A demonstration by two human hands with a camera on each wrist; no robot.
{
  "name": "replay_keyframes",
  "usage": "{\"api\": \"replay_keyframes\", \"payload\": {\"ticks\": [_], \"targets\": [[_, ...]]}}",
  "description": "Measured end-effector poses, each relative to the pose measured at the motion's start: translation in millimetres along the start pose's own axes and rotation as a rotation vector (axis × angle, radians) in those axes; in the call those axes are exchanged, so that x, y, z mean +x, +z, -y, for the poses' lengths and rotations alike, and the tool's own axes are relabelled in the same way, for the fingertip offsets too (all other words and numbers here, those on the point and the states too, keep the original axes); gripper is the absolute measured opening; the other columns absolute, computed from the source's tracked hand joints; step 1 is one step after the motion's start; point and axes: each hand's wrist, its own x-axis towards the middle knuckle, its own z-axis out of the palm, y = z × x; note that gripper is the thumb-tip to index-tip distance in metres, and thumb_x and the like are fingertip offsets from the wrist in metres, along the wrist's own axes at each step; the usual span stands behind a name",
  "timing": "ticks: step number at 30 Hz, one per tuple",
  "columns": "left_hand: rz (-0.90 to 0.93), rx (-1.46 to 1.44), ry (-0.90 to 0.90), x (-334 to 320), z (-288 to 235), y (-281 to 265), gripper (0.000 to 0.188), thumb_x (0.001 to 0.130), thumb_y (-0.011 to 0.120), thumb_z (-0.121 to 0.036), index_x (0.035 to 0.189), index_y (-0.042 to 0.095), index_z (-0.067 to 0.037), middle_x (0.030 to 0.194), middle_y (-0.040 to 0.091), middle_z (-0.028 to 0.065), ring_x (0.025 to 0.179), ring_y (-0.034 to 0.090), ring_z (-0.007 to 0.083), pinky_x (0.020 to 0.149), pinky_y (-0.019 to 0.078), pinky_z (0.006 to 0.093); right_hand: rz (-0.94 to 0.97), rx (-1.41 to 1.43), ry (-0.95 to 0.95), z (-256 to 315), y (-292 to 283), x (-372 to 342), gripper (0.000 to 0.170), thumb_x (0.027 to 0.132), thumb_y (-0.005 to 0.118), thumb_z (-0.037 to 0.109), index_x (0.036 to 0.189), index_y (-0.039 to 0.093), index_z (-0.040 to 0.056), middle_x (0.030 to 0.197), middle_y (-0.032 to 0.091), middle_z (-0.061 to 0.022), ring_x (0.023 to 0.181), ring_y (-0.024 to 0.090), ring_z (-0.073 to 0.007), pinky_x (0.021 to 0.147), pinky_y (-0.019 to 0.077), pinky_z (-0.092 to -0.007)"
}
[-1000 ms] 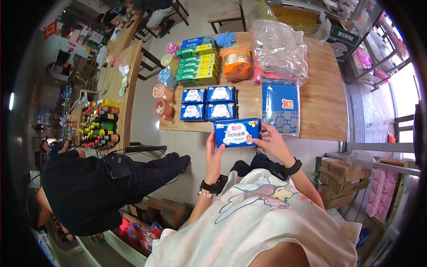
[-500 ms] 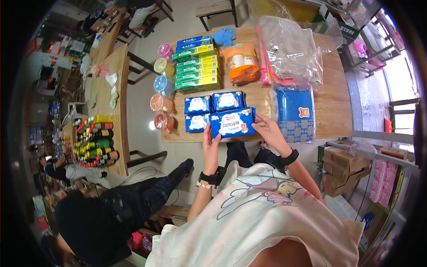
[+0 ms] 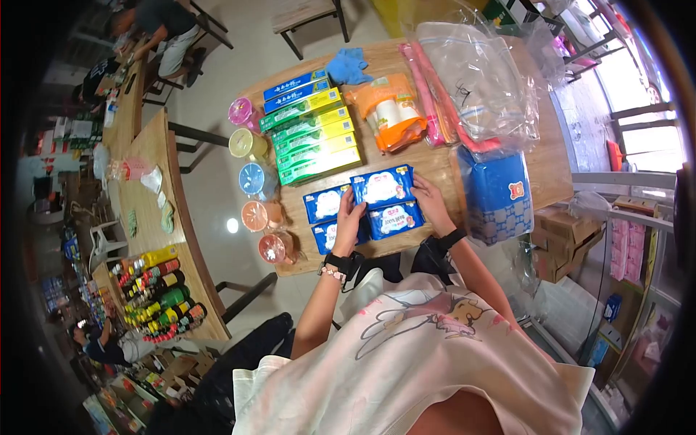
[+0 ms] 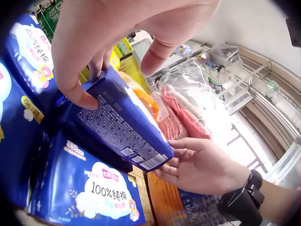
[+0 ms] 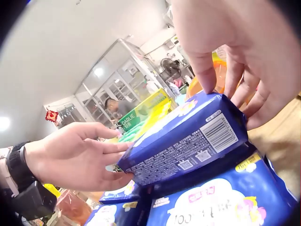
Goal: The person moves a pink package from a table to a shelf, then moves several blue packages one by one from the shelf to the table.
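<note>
Both hands hold one blue sanitary pad pack [image 3: 382, 187] by its two ends, over the back right of a group of like packs. My left hand [image 3: 350, 221] grips its left end; in the left wrist view the fingers bend over that end. At the other end my right hand [image 3: 433, 206] grips with thumb and fingers, seen in the right wrist view. The held pack tilts, its printed side and barcode facing the wrist cameras. Near it lie a front right pack [image 3: 395, 220], a back left pack [image 3: 325, 206] and a front left pack [image 3: 326, 238], partly hidden by the left hand.
Toothpaste boxes [image 3: 312, 134] are stacked behind, with several lidded cups [image 3: 255, 179] along the table's left edge. An orange pack of rolls [image 3: 388, 116], a clear plastic bag [image 3: 471, 80] and a blue packaged item [image 3: 496, 192] lie to the right. A blue cloth [image 3: 348, 67] lies at the back.
The held pack has moved from in front of the table's edge, forward over the group, to its back right. The head view has shifted and turned, with the table now closer.
</note>
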Motion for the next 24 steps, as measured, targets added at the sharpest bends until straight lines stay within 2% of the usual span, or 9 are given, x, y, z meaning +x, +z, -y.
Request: {"api": "replay_keyframes", "payload": {"ticks": [4, 7, 10, 14, 15, 18, 20, 22, 24], "targets": [[0.045, -0.006, -0.046, 14.7, 7.4, -3.2, 0.051, 0.084, 0.049, -0.004, 0.131, 0.03, -0.005, 0.134, 0.034, 0.0126, 0.11, 0.044, 0.0177, 0.088, 0.0388, 0.0279, -0.105, -0.103, 0.019, -11.9, -2.5, -0.7, 0.045, 0.083, 0.054, 0.005, 0.126, 0.042, 0.0009, 0.115, 0.052, -0.0162, 0.097, 0.053, -0.0174, 0.085, 0.0418, -0.0266], [0.033, 0.069, 0.018, 12.0, 4.2, -6.7, 0.042, 0.084, 0.048, -0.008, 0.125, 0.039, -0.009, 0.12, 0.047, 0.0043, 0.092, 0.048, 0.0096, 0.074, 0.0402, 0.0211, -0.093, -0.073, -0.005, -5.7, 1.1, -6.6, 0.043, 0.082, 0.052, 0.003, 0.124, 0.043, 0.0024, 0.112, 0.053, -0.0126, 0.098, 0.051, -0.0179, 0.086, 0.0411, -0.0277], [0.052, 0.16, -0.045, 15.1, 0.4, -11.8, 0.039, 0.085, 0.047, -0.008, 0.124, 0.042, -0.009, 0.119, 0.047, 0.0032, 0.091, 0.049, 0.0091, 0.072, 0.0409, 0.0214, -0.085, -0.018, 0.029, -5.5, 0.9, -1.9, 0.043, 0.081, 0.051, 0.001, 0.123, 0.044, 0.0021, 0.11, 0.054, -0.0119, 0.098, 0.051, -0.0178, 0.086, 0.0409, -0.028], [0.037, 0.099, -0.086, 16.6, 1.2, -15.0, 0.036, 0.086, 0.047, -0.01, 0.122, 0.043, -0.01, 0.123, 0.046, 0.0051, 0.094, 0.049, 0.01, 0.073, 0.0418, 0.023, -0.065, -0.081, -0.032, -1.6, -0.4, -1.8, 0.043, 0.08, 0.053, 0.0, 0.123, 0.045, 0.0015, 0.115, 0.052, -0.0117, 0.104, 0.049, -0.0175, 0.09, 0.0392, -0.0288], [0.032, 0.103, -0.123, 15.7, -2.4, -15.4, 0.035, 0.086, 0.046, -0.011, 0.121, 0.043, -0.01, 0.125, 0.045, 0.006, 0.098, 0.048, 0.012, 0.075, 0.0428, 0.0257, -0.084, -0.026, -0.118, 2.2, 5.4, -3.1, 0.042, 0.081, 0.053, 0.001, 0.122, 0.046, 0.0013, 0.119, 0.051, -0.0109, 0.103, 0.05, -0.0162, 0.089, 0.0397, -0.0269], [-0.01, 0.052, -0.1, 12.1, 2.4, -18.3, 0.036, 0.086, 0.046, -0.01, 0.122, 0.041, -0.01, 0.126, 0.044, 0.0065, 0.103, 0.047, 0.014, 0.077, 0.0435, 0.0283, -0.174, 0.0, -0.102, 18.6, 8.3, -20.5, 0.041, 0.082, 0.053, 0.002, 0.122, 0.046, 0.0019, 0.12, 0.05, -0.0099, 0.097, 0.052, -0.0134, 0.085, 0.0415, -0.0244], [-0.103, 0.036, -0.096, 3.5, 5.9, -17.5, 0.038, 0.085, 0.047, -0.01, 0.123, 0.039, -0.01, 0.126, 0.043, 0.0087, 0.106, 0.045, 0.0159, 0.081, 0.0424, 0.0308, -0.222, -0.027, -0.181, 16.6, 1.3, -30.4, 0.038, 0.081, 0.053, 0.001, 0.119, 0.049, 0.0025, 0.111, 0.056, -0.0088, 0.092, 0.054, -0.0101, 0.08, 0.0432, -0.0227], [-0.201, 0.086, -0.117, -19.7, -16.9, 4.7, 0.037, 0.085, 0.047, -0.01, 0.122, 0.039, -0.009, 0.125, 0.043, 0.0094, 0.105, 0.045, 0.0168, 0.081, 0.0416, 0.031, -0.063, -0.039, -0.147, 19.5, -10.2, -48.6, 0.032, 0.081, 0.053, 0.001, 0.113, 0.054, 0.0021, 0.099, 0.061, -0.007, 0.089, 0.055, -0.0087, 0.079, 0.0438, -0.0228], [-0.227, 0.163, -0.022, -29.4, -10.6, 14.0, 0.038, 0.085, 0.047, -0.01, 0.123, 0.038, -0.009, 0.123, 0.043, 0.0099, 0.102, 0.047, 0.0173, 0.08, 0.0411, 0.0301, -0.098, -0.093, -0.144, 18.9, -23.3, -72.2, 0.027, 0.08, 0.052, 0.0, 0.107, 0.057, 0.0014, 0.089, 0.063, -0.0062, 0.085, 0.058, -0.0106, 0.076, 0.0444, -0.0235]]}}
